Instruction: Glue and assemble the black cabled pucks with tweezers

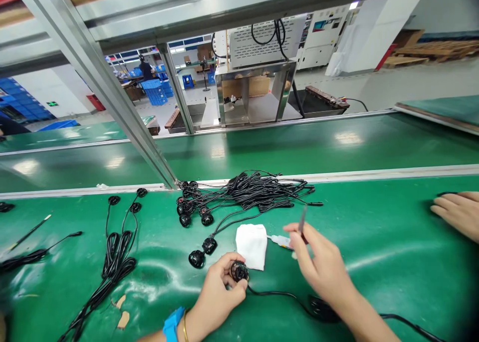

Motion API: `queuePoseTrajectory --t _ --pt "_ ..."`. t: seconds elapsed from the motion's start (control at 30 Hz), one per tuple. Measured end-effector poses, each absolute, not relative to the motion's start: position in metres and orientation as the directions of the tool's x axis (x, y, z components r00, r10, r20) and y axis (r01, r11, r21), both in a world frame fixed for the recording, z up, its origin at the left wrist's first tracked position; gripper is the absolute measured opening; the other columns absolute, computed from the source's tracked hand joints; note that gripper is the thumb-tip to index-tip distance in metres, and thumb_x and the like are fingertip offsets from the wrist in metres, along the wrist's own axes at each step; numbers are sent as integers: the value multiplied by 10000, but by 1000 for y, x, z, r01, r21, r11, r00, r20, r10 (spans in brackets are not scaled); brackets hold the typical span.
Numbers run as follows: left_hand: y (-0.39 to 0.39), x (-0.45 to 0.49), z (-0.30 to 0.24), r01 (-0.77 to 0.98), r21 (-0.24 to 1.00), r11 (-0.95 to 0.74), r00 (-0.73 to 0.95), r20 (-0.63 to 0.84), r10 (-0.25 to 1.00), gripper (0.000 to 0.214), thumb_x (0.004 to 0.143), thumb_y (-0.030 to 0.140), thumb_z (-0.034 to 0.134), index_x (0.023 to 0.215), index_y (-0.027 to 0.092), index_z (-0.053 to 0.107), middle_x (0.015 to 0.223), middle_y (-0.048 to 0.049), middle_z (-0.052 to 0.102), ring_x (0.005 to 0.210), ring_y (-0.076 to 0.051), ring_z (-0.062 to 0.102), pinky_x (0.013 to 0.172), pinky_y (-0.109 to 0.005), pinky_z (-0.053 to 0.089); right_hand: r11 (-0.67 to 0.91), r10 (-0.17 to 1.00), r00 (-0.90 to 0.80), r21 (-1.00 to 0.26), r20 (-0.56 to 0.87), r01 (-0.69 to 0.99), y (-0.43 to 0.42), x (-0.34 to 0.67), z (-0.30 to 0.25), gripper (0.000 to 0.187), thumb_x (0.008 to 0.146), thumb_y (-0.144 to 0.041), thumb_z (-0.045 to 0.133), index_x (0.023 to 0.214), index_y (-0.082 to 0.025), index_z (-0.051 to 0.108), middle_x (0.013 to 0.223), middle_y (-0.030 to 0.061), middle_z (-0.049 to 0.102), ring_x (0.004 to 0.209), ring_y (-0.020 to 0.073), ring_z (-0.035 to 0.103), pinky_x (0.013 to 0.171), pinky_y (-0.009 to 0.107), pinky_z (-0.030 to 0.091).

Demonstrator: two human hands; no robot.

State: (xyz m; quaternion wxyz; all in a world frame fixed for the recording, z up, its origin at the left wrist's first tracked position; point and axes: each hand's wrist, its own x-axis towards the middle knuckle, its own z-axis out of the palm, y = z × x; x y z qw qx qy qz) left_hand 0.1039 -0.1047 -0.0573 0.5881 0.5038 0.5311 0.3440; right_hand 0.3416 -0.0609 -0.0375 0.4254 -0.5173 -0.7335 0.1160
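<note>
While the left hand (219,292) curls around a small round black part (239,271), fingers and thumb closed on its rim, the part sits low at the near edge of the green table (374,242), just left of the right wrist. Black cable (277,295) runs from the part rightward under the right forearm. Blue wristband (172,324) and thin gold bangle (184,325) on the left wrist.

Right hand (322,264) raised a little over the table, thumb and forefinger pinched on a slim grey tool (302,219), tip pointing up and away; probably tweezers or a pick, too blurred to tell. Other fingers folded loosely.

White folded cloth (252,245) lies flat between the two hands, just beyond the held part. Small white tube (280,241) rests beside the cloth's right edge, partly hidden by the right fingers.

Two more round black parts (203,252) lie left of the cloth, cables trailing back to a tangled heap of black cables (258,188) near the metal rail (374,174). A cluster of similar round parts (189,207) sits at the heap's left end. Separate coiled cable bundle (116,262) lies well to the left.

Another person's hand (454,213) rests flat on the table at the far right edge, fingers spread.
</note>
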Motion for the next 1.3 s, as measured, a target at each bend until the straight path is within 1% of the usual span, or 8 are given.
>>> queuePoseTrajectory --t 0.2,0.37,0.47,0.57,0.8,0.93,1.13,1.3 --pt "-106 101 -56 90 965 246 205 -260 944 332 753 102 667 1069 180 605 877 -39 712 785 -171 639 674 -253 453 93 913 -31 -134 408 987 -32 393 -55 290 992 -336 419 1004 -174 659 884 101 671 801 291 648 597 365 480" --pt "-102 98 -55 -107 961 255 250 -222 942 316 833 210 710 1120 191 578 977 -71 747 913 -193 674 782 -278 472 492 813 -236 -413 532 766 -58 350 -40 167 992 -314 508 1063 -209 617 1003 77 685 949 227 643 849 347 506" --pt "-99 96 -53 -242 926 290 274 -222 936 361 850 253 732 1160 200 554 1005 -75 759 922 -187 684 816 -286 481 612 790 -480 -545 382 573 -80 317 -39 141 971 -312 567 1081 -238 613 990 43 696 903 202 653 825 318 501" --pt "-97 93 -51 -260 918 298 300 -217 929 374 846 247 741 1161 218 542 1054 -80 757 972 -206 687 877 -324 490 599 788 -513 -619 340 508 -93 300 -46 113 994 -232 509 1032 -231 615 900 24 681 781 167 639 718 274 470" --pt "-98 88 -45 321 938 -129 222 58 973 273 844 141 718 1087 260 677 1105 -45 723 1079 -231 644 978 -365 469 684 728 -454 -494 515 537 -100 297 -48 121 977 -184 520 886 -191 599 762 14 586 668 153 532 621 285 352" --pt "-98 89 -44 325 884 -336 324 230 918 234 890 128 666 1074 271 682 1113 -44 718 1085 -224 637 980 -378 487 725 684 -497 -428 534 539 -100 296 -43 157 976 -166 501 851 -184 594 720 3 549 638 153 477 602 304 309" --pt "-98 90 -48 311 875 -372 337 265 904 222 911 125 623 1068 278 655 1145 -47 707 1116 -225 632 994 -393 502 760 647 -551 -397 526 514 -101 296 -46 166 976 -171 497 840 -183 592 719 6 565 649 153 497 609 300 310" --pt "-101 87 -68 425 832 -356 191 302 934 246 897 263 652 1142 289 668 1253 -75 665 1168 -266 628 989 -392 523 644 764 -413 -549 495 533 -97 299 -40 135 962 -196 506 898 -194 625 721 -8 624 583 121 533 590 267 352"
